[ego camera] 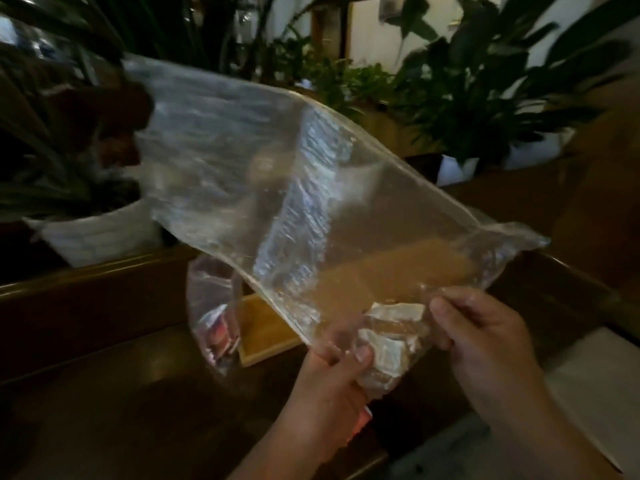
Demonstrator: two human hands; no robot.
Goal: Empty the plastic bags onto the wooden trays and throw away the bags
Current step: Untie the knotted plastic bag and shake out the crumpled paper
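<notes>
A large clear plastic bag (263,174) is held up in front of me, stretched out and blurred, and it looks empty. My left hand (329,375) pinches its lower edge between thumb and fingers. My right hand (485,341) grips the same edge a little to the right. Behind the bag lies a light wooden tray (263,330) on the dark table, partly hidden by the plastic. A second clear bag (213,317) with red items inside stands at the tray's left side. Something red (362,422) peeks out under my left wrist.
The dark wooden table (121,410) has a raised wooden ledge (86,275) behind it. A white plant pot (100,233) stands at the left and another white pot (460,169) at the right, both with large green leaves. A pale surface (595,386) lies at the lower right.
</notes>
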